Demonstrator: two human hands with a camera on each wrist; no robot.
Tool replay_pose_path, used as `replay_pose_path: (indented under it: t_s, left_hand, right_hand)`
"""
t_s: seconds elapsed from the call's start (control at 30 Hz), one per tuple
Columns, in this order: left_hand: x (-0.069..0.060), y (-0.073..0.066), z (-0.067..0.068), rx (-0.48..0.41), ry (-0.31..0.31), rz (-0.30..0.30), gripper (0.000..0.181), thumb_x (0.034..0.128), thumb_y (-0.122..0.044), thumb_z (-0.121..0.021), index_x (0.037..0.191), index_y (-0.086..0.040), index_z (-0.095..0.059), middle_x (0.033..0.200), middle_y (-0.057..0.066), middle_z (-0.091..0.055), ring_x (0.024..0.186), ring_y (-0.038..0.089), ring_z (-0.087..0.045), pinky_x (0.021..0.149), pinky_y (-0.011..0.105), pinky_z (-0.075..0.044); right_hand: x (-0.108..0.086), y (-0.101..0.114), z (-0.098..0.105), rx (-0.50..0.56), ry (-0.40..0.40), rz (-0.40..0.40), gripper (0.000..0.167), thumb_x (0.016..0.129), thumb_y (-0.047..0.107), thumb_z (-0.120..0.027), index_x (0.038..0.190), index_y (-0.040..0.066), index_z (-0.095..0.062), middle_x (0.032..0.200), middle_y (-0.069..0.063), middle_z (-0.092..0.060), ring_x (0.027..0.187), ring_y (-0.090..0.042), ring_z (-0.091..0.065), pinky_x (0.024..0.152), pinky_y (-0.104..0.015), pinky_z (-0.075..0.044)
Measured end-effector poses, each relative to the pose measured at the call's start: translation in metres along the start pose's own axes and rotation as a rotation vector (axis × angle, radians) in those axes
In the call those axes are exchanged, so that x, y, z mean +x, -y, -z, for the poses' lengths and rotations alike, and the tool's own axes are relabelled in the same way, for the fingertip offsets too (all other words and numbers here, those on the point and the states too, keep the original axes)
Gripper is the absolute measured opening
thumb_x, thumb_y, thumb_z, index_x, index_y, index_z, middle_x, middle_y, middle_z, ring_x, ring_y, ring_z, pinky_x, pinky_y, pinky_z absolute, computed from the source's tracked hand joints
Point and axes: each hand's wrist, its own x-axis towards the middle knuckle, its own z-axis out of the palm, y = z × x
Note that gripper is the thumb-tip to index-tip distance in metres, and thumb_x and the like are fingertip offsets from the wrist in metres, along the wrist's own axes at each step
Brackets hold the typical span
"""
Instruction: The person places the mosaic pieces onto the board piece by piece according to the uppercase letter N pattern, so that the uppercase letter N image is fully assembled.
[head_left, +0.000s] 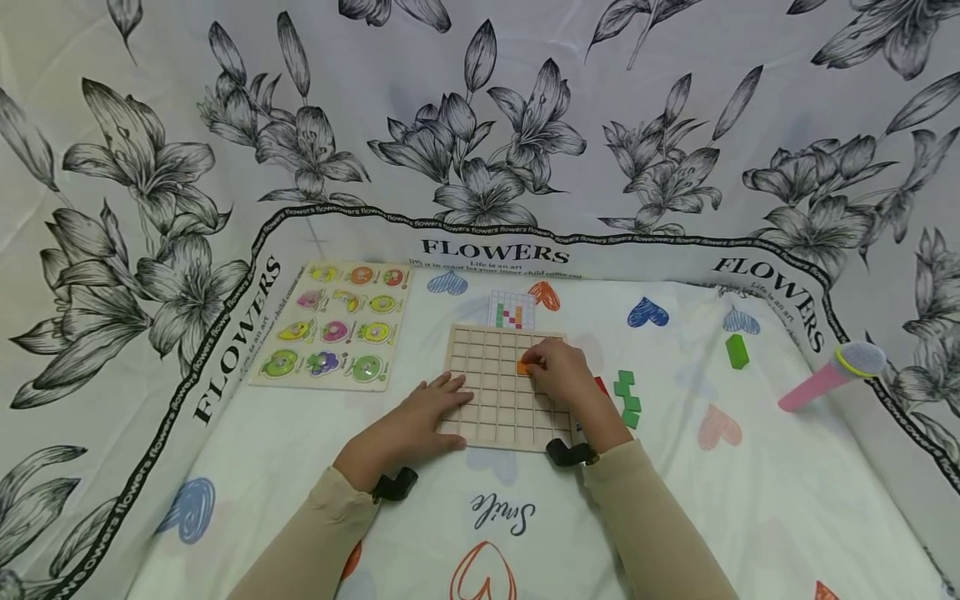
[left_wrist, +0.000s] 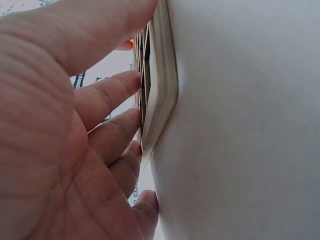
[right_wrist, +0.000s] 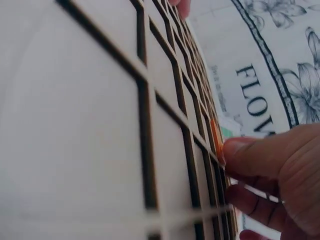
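Observation:
A wooden grid board (head_left: 487, 408) of square cells lies flat in front of me. My right hand (head_left: 564, 375) pinches a small orange tile (head_left: 522, 367) between thumb and fingers, over the board's upper right part. The right wrist view shows this orange tile (right_wrist: 216, 137) low against the grid, near the thumb tip. On the board's left edge rests my left hand (head_left: 420, 421), its fingers spread and fairly straight; in the left wrist view the fingertips touch the board's side (left_wrist: 164, 75). Just behind the board lies a card (head_left: 512, 310) printed with a coloured square pattern.
Several green tiles (head_left: 632, 404) lie right of the board, with a red tile (head_left: 601, 386) partly hidden by the right hand. A fruit puzzle board (head_left: 300, 367) is on the left. Further right are a green block (head_left: 737, 352) and a pink toy microphone (head_left: 813, 387).

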Motion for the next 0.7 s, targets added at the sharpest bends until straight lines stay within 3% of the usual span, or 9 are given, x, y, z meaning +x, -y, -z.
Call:
replay_pose_path:
  t_s: [0.23,0.47,0.7]
  left_hand:
    - [0.000,0.001,-0.001,0.013,0.007,-0.018,0.078,0.0970,-0.037,-0.084,0.165,-0.019,-0.050,0.182,0.003,-0.028,0.172,0.027,-0.013,0.140,0.056,-0.013]
    - [0.001,0.001,0.000,0.013,-0.003,-0.024,0.077,0.0965,-0.036,-0.084,0.164,-0.017,-0.052,0.181,0.004,-0.030,0.172,0.028,-0.014,0.140,0.057,-0.013]
    - [0.001,0.000,0.000,0.000,-0.004,-0.014,0.077,0.0957,-0.036,-0.085,0.164,-0.018,-0.052,0.181,0.004,-0.030,0.172,0.028,-0.014,0.140,0.056,-0.013]
  right_hand:
    - [-0.028,-0.027,0.026,0.010,-0.090,-0.102,0.022,0.106,0.019,-0.071,0.124,0.012,-0.081,0.123,-0.008,-0.076,0.112,-0.033,-0.067,0.105,-0.056,-0.049]
    - [-0.057,-0.054,0.036,-0.134,-0.003,-0.100,0.023,0.103,0.016,-0.074,0.124,0.011,-0.083,0.120,-0.014,-0.075,0.110,-0.037,-0.063,0.093,-0.058,-0.046]
    - [-0.065,-0.055,0.032,-0.134,-0.014,-0.100,0.023,0.102,0.018,-0.076,0.123,0.011,-0.083,0.120,-0.013,-0.073,0.109,-0.036,-0.059,0.095,-0.059,-0.045]
